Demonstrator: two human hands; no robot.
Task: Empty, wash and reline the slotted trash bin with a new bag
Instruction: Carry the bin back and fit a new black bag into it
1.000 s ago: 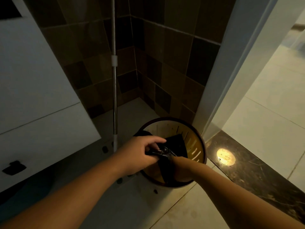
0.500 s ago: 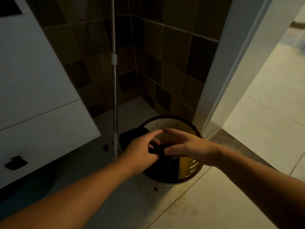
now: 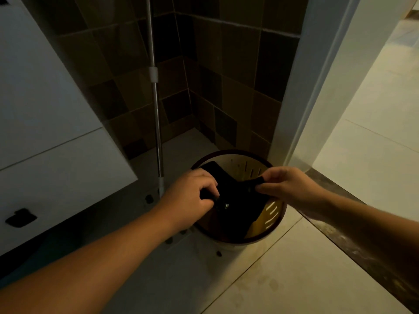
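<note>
While the bin (image 3: 267, 225) sits in the tiled corner, we pinch the black bag (image 3: 235, 200) w/ both hands over its rim. Left hand (image 3: 190, 200) and right hand (image 3: 288, 186) each closed on a bag edge; mop pole (image 3: 156, 114) just left, open floor (image 3: 294, 279) right.

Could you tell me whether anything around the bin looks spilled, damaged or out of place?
Nothing stands out. The slotted bin stands upright in the corner, both hands hold the black bag over it, and no spill shows on the floor.

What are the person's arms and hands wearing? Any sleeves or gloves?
Nothing shows on them. The left hand and right hand are bare, with no gloves, rings or watch visible. Both forearms are uncovered as far as the picture shows, with no sleeves in sight.
</note>
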